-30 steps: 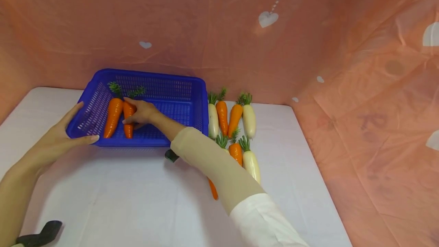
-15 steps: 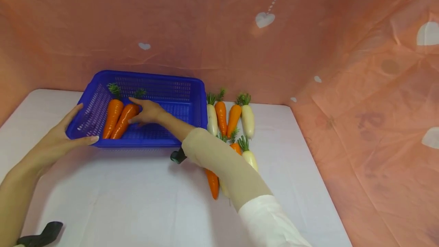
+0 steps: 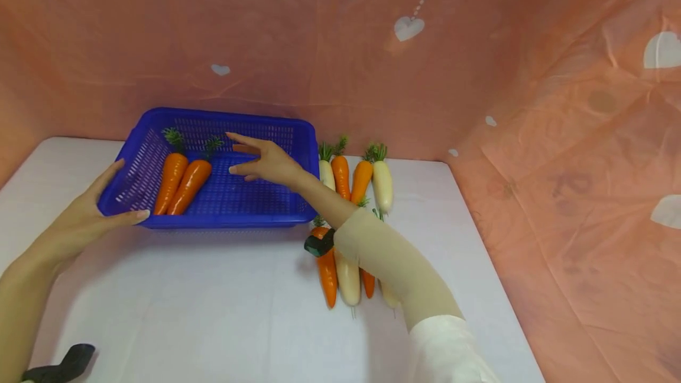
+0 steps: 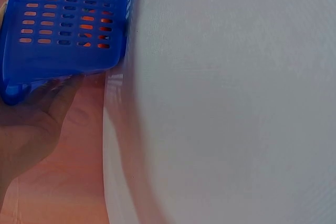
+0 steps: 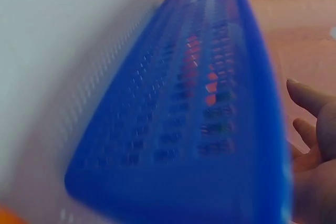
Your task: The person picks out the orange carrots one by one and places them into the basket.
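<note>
In the head view, a blue plastic basket (image 3: 229,219) stands at the table's back left. Two orange carrots (image 3: 171,179) with green tops lie side by side at its left end. My left hand (image 3: 80,220) holds the basket's front left corner, thumb along the front rim and fingers on the left side. Over the basket's right half hovers my right hand (image 3: 273,163), fingers spread and holding nothing, apart from the carrots. The left wrist view has the left hand (image 4: 31,137) against the basket's end wall (image 4: 58,59). The right wrist view is blurred.
Right of the basket, carrots (image 3: 362,182) and white radishes (image 3: 383,188) lie in two rows on the white tabletop (image 3: 213,300). My right forearm hides part of the front row. A pinkish-orange sheet (image 3: 340,64) hangs behind the table.
The right hand has let go of the second carrot, now tilted beside the first, and moved right and up from it. The left hand stays at the basket corner.
</note>
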Motion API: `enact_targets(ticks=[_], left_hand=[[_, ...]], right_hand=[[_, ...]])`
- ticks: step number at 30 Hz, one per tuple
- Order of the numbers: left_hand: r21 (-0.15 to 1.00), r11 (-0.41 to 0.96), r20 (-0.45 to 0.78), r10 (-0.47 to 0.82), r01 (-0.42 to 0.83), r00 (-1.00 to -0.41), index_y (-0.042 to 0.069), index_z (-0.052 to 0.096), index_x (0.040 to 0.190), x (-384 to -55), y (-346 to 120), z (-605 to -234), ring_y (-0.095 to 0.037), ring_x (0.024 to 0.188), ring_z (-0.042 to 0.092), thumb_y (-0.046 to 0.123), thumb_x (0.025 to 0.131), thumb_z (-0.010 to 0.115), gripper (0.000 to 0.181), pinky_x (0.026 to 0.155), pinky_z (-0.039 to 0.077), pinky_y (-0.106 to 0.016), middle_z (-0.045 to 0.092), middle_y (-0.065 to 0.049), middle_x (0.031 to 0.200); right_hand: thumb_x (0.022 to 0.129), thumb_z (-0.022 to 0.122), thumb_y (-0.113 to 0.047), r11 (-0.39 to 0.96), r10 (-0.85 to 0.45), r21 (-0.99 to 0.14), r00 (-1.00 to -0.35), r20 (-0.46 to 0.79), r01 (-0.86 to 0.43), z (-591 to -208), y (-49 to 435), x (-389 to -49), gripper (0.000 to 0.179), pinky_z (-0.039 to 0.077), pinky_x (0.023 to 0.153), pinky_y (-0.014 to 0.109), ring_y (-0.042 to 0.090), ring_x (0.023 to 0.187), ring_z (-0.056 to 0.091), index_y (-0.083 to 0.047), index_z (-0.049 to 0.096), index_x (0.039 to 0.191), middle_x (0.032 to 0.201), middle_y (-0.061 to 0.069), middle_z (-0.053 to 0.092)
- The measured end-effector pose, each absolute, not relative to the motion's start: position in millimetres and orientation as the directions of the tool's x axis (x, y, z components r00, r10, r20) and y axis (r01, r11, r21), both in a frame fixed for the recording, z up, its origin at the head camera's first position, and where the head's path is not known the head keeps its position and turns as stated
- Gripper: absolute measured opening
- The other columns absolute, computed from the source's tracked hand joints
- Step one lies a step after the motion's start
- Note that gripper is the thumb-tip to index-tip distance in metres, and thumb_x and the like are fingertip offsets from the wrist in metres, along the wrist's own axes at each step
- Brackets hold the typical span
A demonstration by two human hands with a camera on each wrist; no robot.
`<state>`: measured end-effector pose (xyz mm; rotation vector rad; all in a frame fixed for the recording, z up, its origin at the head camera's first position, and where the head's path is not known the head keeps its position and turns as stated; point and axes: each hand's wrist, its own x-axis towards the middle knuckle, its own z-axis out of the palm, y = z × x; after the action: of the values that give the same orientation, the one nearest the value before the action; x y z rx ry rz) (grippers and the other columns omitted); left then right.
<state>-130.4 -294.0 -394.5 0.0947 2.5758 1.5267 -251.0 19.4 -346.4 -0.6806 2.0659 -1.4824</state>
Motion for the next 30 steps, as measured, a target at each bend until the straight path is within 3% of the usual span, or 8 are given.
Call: enact_targets(ticks=[6,17,23,30], left_hand=[[0.878,0.478,-0.105,0.130,-0.031,-0.986,0.036,-0.013,0.157,-130.9,-293.4,-392.1,-0.046,0.144,-0.021,0.023,0.096,0.066,0.100,0.109,-0.014,-0.069,-0.020,-0.019,0.161],[0.889,0.456,-0.108,0.128,-0.038,-0.986,0.039,-0.013,0.156,-129.4,-293.5,-394.0,-0.044,0.144,-0.022,0.023,0.097,0.064,0.099,0.109,-0.016,-0.067,-0.021,-0.019,0.161],[0.881,0.471,-0.114,0.132,-0.039,-0.985,0.035,-0.015,0.156,-129.4,-293.4,-397.3,-0.047,0.144,-0.020,0.025,0.096,0.065,0.101,0.108,-0.013,-0.071,-0.020,-0.020,0.161],[0.883,0.467,-0.111,0.133,-0.037,-0.985,0.042,-0.013,0.155,-131.0,-296.8,-395.2,-0.047,0.144,-0.019,0.026,0.096,0.066,0.100,0.108,-0.011,-0.072,-0.018,-0.018,0.162]], right_hand=[[0.094,0.069,-0.014,0.257,-0.658,-0.951,-0.752,-0.040,-0.174,-334.4,57.0,-242.7,0.068,0.057,0.087,0.029,0.019,0.109,0.067,-0.026,0.039,0.154,0.150,0.007,0.048],[0.093,0.069,-0.007,0.232,-0.607,-0.945,-0.793,0.046,-0.232,-331.8,107.4,-217.9,0.062,0.056,0.091,0.033,0.025,0.115,0.064,-0.016,0.046,0.150,0.144,0.008,0.054],[0.094,0.069,-0.008,0.244,-0.584,-0.938,-0.809,0.060,-0.246,-335.3,139.7,-197.2,0.059,0.054,0.094,0.035,0.028,0.116,0.064,-0.017,0.048,0.149,0.143,0.004,0.055],[0.094,0.069,-0.010,0.269,-0.543,-0.939,-0.839,0.038,-0.217,-343.3,170.5,-181.3,0.058,0.055,0.093,0.036,0.029,0.117,0.063,-0.015,0.048,0.148,0.144,0.006,0.054]])
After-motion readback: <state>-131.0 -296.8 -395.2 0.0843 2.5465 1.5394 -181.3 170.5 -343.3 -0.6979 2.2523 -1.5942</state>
